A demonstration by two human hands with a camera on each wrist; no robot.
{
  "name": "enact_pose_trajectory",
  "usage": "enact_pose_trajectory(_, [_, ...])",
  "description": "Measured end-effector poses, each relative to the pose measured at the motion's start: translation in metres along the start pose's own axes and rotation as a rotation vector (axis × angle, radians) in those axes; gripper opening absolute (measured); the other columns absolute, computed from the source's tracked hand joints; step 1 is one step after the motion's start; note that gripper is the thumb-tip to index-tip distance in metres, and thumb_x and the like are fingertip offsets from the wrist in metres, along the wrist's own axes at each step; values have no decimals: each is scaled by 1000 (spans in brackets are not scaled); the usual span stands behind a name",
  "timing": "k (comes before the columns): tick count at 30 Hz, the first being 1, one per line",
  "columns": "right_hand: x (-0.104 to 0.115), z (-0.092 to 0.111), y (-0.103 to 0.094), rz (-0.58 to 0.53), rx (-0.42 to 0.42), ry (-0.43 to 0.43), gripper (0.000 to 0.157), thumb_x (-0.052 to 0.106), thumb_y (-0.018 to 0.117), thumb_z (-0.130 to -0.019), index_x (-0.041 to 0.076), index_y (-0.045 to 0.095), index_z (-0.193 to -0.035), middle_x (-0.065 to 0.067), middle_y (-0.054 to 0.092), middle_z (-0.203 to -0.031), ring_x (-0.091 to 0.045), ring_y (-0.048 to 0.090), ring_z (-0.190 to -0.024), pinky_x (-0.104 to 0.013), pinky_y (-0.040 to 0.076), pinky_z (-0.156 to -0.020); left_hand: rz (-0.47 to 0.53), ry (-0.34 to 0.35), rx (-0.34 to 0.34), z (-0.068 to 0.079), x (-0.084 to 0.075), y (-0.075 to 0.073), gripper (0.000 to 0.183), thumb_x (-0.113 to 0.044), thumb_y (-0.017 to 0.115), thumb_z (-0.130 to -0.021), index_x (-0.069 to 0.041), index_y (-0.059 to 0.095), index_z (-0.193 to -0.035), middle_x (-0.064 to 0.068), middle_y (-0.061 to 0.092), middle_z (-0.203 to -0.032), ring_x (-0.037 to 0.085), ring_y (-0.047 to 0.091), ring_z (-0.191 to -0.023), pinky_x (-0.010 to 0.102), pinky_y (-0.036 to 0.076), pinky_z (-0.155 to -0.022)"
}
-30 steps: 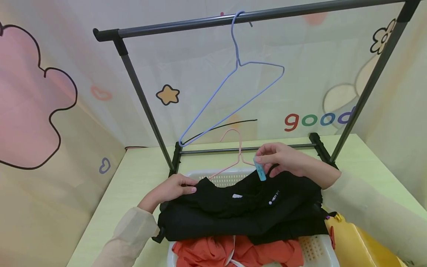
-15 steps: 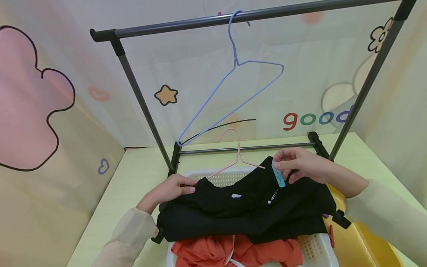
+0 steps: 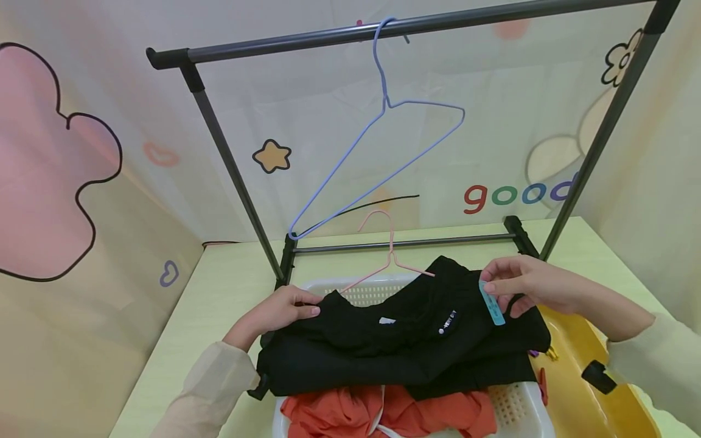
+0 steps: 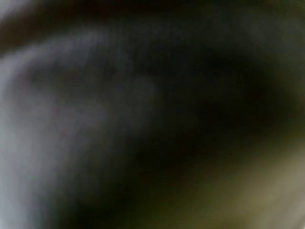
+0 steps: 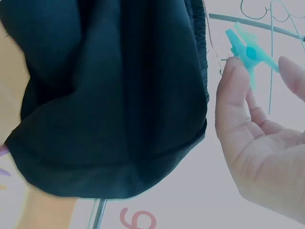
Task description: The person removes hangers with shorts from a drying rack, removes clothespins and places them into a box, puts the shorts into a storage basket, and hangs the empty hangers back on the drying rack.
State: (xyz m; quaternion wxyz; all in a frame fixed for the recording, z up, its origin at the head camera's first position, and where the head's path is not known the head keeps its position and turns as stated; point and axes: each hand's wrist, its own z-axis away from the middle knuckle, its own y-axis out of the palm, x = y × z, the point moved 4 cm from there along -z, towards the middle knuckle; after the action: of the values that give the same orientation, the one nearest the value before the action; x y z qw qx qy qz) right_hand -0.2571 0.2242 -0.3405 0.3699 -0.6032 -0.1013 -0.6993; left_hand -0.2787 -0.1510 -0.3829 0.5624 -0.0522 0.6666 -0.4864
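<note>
White basket [image 3: 527, 420]. Black garment [image 3: 394, 365]: over the basket, long axis left to right, opening facing the basket's far edge. Pink hanger [image 3: 391, 238]: hook past that edge, curling left. Left hand [image 3: 282, 313]: fingers pinching the garment's left corner. Right hand [image 3: 526, 283]: fingers clamped on blue clip [image 3: 494, 306], lower end rightward.

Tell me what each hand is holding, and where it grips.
The left hand pinches the black garment at its upper edge, on the left. The right hand pinches the blue clothespin by one end.
</note>
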Motion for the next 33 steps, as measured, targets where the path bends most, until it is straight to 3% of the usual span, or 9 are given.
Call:
enact_pose_trajectory(19, [-47,40,-21,-93,166,47,15,10,40,-92,2,44,-104,-1,59,-80,-18,59,-71,-29,51,-63,3,3,6,-1,2,2,30,-13,54,-87,0,59,-113,15,62,-110,27,57,-104,37,46,-86])
enact_pose_trajectory(25, [-65,49,-27,-148,182,80,16,9,39,-92,1,45,-105,-1,60,-82,-17,60,-72,-28,51,-62,1,4,7,-1,2,1,30,-13,53,-87,0,59,-114,16,61,-110,27,57,-104,37,46,-86])
enact_pose_trajectory(33, [-85,54,-31,-110,154,141,17,11,42,-91,0,44,-104,-2,60,-83,-23,59,-73,-28,50,-61,-3,9,7,-2,5,2,29,-12,53,-87,-1,60,-113,15,62,-109,26,58,-102,35,46,-85])
